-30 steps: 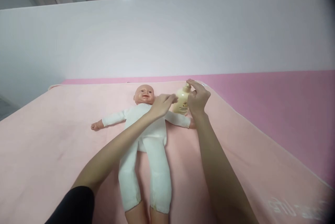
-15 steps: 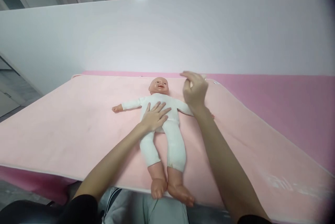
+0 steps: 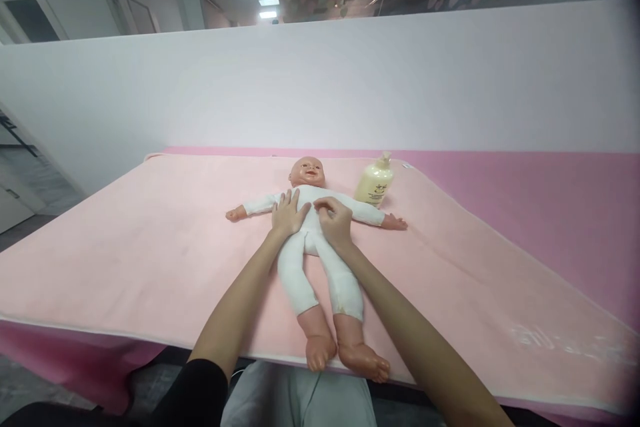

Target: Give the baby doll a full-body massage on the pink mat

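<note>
A baby doll [image 3: 314,240] in a white cloth suit lies on its back, head away from me and feet at the near edge. Its arms are spread out to the sides. My left hand [image 3: 289,214] rests flat on the left side of its torso, fingers stretched out. Over the other side of the torso is my right hand [image 3: 336,220], its fingers curled in and the thumb close to them. No object shows in that hand. Just beyond the doll's arm on the right stands a pale yellow pump bottle [image 3: 373,186] with dark print.
A light pink towel [image 3: 150,247] covers much of a darker pink surface [image 3: 550,214]. Behind it rises a plain white partition [image 3: 320,87]. My legs are close to the near edge, where pink cloth [image 3: 95,360] hangs down on the left.
My right hand has come down and left from in front of the bottle to the doll's torso, uncovering the bottle. My left hand has shifted to the torso's left side.
</note>
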`<state>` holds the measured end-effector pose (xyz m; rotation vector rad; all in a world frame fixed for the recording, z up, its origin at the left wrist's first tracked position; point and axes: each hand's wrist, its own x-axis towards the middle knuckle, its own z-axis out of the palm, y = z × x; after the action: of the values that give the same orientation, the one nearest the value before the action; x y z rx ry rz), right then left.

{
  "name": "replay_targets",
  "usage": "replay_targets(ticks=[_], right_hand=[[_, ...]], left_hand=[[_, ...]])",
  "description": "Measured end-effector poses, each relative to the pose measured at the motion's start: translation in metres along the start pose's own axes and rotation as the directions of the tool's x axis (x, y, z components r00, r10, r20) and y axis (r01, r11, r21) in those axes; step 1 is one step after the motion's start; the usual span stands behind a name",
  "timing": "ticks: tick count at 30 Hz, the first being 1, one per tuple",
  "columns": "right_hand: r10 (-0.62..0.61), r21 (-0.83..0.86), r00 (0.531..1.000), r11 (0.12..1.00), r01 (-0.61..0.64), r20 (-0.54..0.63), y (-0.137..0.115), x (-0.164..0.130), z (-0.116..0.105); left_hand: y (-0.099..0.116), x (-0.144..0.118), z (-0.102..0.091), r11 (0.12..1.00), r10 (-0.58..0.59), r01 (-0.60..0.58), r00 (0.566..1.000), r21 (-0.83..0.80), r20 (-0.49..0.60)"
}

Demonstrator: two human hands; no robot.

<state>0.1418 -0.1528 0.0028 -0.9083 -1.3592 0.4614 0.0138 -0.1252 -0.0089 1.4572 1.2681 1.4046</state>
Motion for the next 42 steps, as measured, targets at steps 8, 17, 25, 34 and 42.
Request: replay_targets(ticks=[8,17,25,34,42], right_hand=[[-0.079,-0.089,0.871,0.986,0.139,0.484,0.009,-0.001,0.009],[0.166,-0.594,0.776,0.744,0.307,0.608,0.009,0.009,0.014],[0.292,-0.762,0.900,0.645,0.064,0.324,0.021,0.020,0.011],[0.319,-0.496,0.948,0.821,-0.282,-0.012,0.051,0.026,-0.018],[0.285,-0.471,0.957,0.838,-0.275,-0.052,0.048,0.026,-0.015]], left_hand=[[-0.011,-0.007,-0.015,0.955,-0.038,-0.017,0.983,-0.297,-0.178],[-0.030,0.001,-0.016,0.923,0.264,-0.233,0.963,0.307,-0.061],[-0.022,-0.004,-0.026,0.700,0.499,-0.438,0.865,0.564,0.052],[0.007,-0.016,-0.007,0.289,0.515,-0.890,0.454,0.352,0.727],[0.010,-0.011,-0.010,0.534,0.243,-0.608,0.776,0.588,0.582]])
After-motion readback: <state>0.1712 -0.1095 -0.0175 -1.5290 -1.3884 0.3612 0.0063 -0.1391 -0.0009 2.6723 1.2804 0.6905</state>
